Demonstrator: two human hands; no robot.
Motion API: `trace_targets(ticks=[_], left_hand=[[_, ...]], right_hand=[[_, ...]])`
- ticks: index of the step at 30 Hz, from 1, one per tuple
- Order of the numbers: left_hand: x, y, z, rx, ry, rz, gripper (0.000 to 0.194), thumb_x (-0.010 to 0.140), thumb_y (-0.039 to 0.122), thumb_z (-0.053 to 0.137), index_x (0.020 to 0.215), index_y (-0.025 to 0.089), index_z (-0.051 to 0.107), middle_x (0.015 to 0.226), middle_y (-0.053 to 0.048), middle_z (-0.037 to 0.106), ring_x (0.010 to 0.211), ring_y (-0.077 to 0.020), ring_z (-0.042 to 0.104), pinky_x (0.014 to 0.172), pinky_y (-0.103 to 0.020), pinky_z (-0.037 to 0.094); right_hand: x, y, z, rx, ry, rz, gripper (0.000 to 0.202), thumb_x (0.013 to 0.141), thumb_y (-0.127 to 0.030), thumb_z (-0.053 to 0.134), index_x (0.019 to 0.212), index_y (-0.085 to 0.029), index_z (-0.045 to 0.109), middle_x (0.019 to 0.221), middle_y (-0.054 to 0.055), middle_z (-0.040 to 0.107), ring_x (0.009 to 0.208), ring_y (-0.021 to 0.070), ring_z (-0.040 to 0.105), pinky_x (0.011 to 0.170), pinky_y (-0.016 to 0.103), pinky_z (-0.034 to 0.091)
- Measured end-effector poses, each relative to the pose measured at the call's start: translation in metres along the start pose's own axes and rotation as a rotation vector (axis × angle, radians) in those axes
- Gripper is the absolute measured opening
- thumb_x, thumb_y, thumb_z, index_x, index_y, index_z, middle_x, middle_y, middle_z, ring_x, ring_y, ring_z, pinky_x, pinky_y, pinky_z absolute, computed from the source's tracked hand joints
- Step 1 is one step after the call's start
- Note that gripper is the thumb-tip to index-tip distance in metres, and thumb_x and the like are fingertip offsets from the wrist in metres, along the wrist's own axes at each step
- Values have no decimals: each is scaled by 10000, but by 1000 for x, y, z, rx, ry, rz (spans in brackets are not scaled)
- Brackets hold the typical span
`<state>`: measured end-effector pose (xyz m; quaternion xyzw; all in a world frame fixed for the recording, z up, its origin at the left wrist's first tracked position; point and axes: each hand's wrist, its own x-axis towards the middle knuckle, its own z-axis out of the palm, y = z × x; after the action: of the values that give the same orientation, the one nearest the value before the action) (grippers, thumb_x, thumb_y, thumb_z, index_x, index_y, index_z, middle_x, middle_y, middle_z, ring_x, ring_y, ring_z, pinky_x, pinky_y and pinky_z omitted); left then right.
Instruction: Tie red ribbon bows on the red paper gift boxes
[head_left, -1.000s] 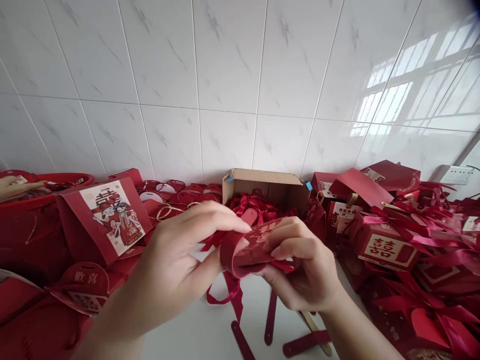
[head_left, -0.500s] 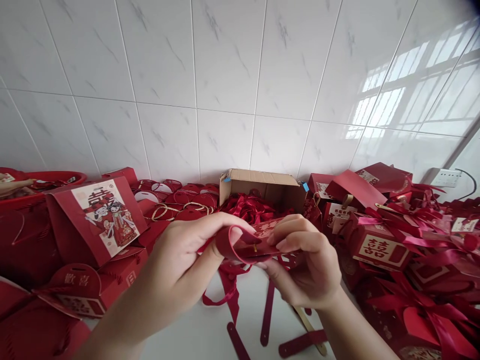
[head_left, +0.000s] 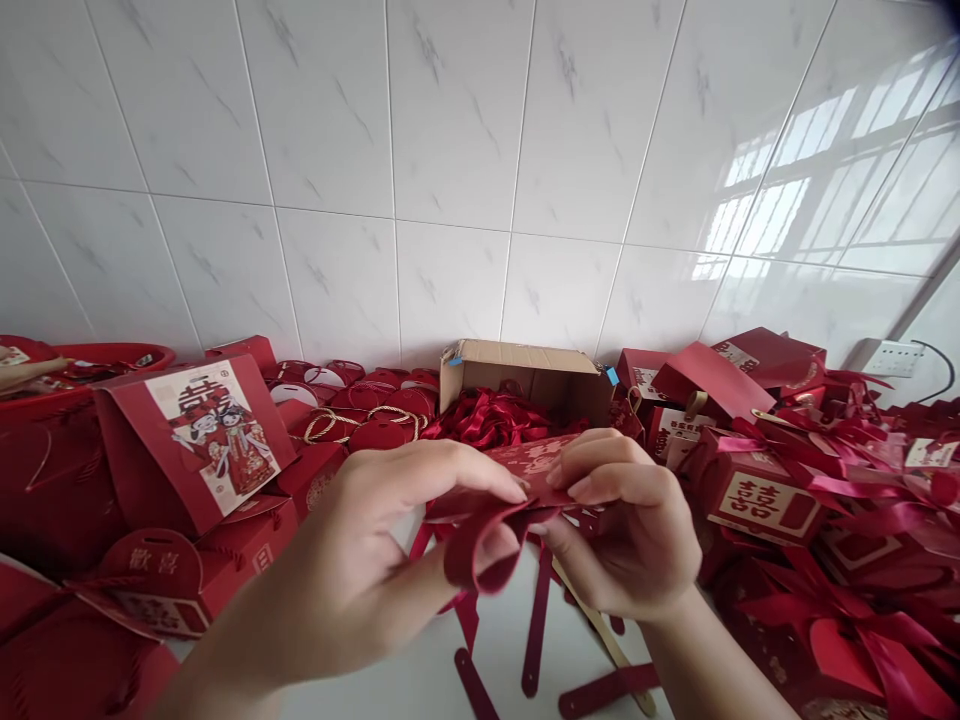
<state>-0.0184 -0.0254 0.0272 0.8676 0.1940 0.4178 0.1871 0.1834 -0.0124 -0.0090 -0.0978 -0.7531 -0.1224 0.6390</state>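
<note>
Step in hand looks like working the strap onto the card; next move prob. calls for a steady R grip + careful L thumb push. L hand clamped on strap, thumb at the bent loop. Strap's betw. hands, against card's near edge, above tabletop. R hand pinches card, thumb under, fingers on top.
</note>
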Motion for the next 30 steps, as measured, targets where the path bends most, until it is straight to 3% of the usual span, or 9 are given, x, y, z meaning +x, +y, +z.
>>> trace_targets(ticks=[3,7,14,21,26,30], left_hand=[[3,-4,0,-170,-41,64,279,772,99,640,1021,225,634,1002,-43,713,967,-213,673,856,-299,549],[6,-14,6,-283,-16,137,245,792,82,656,974,244,673,963,-47,720,988,-231,668,877,-360,552],[8,-17,17,-294,91,185,201,860,93,617,946,259,694,891,-40,726,917,-215,676,857,-384,560],[10,-11,18,-139,149,255,219,852,60,607,908,263,670,844,18,721,854,-162,669,1026,-415,462],[11,-11,17,-79,169,212,187,874,90,589,894,260,666,965,-4,723,973,-174,668,1124,-456,376],[8,-11,18,-132,163,170,258,864,62,580,955,291,657,984,29,747,988,-161,683,1132,-417,393]], right_hand=[[-1,-2,-2,0,57,-57,310,709,17,640,939,-154,520,855,46,590,739,166,608,622,345,526],[0,-5,-3,-58,75,-84,237,738,-11,620,853,-189,514,972,72,645,784,175,645,638,361,544],[7,-8,-4,-24,25,-66,243,748,-13,573,856,-206,470,860,67,699,715,177,659,578,342,548],[5,-7,-3,-20,71,-102,252,725,3,577,885,-179,507,808,98,697,683,188,646,551,350,555],[4,-6,0,-11,97,-78,266,740,-14,582,929,-187,509,781,79,695,653,193,644,533,366,526],[5,-6,4,25,138,-16,278,732,-11,589,908,-207,501,753,38,681,615,173,634,535,352,516]])
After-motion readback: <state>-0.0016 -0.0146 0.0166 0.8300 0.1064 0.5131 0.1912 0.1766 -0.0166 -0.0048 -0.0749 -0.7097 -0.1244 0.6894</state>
